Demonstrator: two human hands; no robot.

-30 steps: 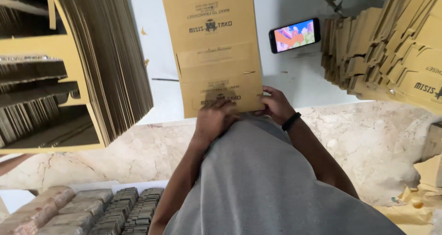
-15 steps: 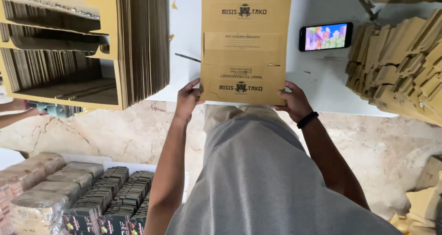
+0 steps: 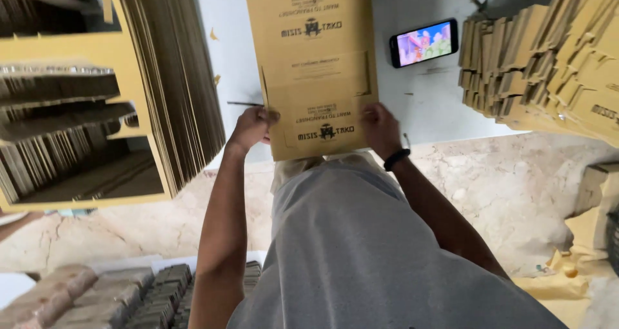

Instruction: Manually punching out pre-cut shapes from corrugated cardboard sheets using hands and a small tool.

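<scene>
On white tabletop (image 3: pixel 425 106), flat yellow cardboard blank (image 3: pixel 313 64) lies lengthwise before you. Your left hand (image 3: pixel 253 126) and right hand (image 3: pixel 380 128) grip near flap's side edges, fingers clamped. Judged step: folding flap; next needs even pressure along crease.

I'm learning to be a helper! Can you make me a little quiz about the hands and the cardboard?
1. True or false: both hands hold the flat cardboard sheet.
2. What lies right of the sheet: a) phone b) cup c) scissors?
3. Which wrist wears the black band?

Key:
1. True: left hand and right hand grip its near edge.
2. a, the phone, screen lit.
3. The right wrist, black band.
</scene>
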